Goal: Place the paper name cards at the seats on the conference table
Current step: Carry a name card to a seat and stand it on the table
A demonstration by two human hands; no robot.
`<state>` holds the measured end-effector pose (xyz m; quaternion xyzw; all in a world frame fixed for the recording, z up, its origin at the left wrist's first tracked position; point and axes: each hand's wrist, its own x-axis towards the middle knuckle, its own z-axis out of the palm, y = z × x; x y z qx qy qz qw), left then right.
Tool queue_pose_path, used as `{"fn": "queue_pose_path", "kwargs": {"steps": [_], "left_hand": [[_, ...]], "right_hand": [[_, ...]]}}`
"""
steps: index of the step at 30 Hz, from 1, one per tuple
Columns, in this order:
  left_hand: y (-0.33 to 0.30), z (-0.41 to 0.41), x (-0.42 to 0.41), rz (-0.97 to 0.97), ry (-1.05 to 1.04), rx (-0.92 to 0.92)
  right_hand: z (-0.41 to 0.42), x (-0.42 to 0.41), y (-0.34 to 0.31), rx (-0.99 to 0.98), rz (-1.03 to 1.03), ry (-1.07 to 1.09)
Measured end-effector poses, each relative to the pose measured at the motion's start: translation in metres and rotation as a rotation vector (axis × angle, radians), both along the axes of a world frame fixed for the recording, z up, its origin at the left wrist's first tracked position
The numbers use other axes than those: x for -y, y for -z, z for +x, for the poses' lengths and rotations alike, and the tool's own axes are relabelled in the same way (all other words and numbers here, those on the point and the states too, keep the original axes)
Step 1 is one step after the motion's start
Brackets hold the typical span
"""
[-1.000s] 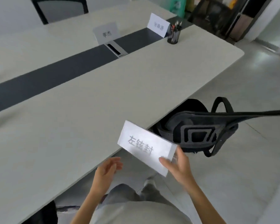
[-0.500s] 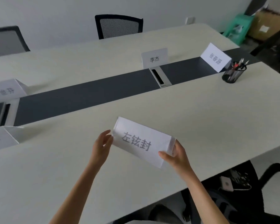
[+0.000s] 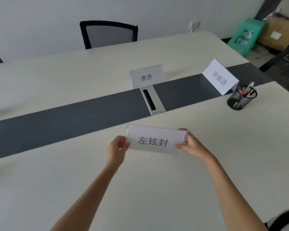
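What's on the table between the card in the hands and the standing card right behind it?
In the head view, a silver cable box in the dark strip.

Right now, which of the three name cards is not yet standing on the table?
The card reading 左铉封, held at its ends by the left hand and right hand.

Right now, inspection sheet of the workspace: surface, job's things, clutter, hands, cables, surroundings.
Surface: conference table, pale top, dark centre strip with a cable hatch.
Job's things: held name card; two standing name cards along the strip.
Clutter: mesh pen holder.
Hands: left hand and right hand pinch the held card's ends.
Cables: nothing seen.
Surroundings: mesh-back chair, green stool, cardboard box.
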<state>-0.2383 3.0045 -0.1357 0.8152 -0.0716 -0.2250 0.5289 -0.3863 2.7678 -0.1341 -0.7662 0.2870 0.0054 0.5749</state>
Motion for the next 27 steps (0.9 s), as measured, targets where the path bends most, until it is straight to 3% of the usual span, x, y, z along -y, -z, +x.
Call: {"fn": "queue_pose_path", "kwargs": {"steps": [5, 11, 20, 27], "left_hand": [[0.024, 0.004, 0.072, 0.035, -0.032, -0.033], [0.051, 0.008, 0.098, 0.043, -0.100, -0.032], [0.062, -0.014, 0.101, 0.080, -0.197, -0.018], [0.069, -0.035, 0.106, 0.044, -0.155, -0.041]], "right_hand": [[0.030, 0.059, 0.023, 0.000, -0.098, 0.157], [0.045, 0.081, 0.049, 0.080, -0.090, 0.205], [0.024, 0.055, 0.078, 0.107, -0.260, 0.431], [0.015, 0.047, 0.088, 0.077, -0.314, 0.367]]}}
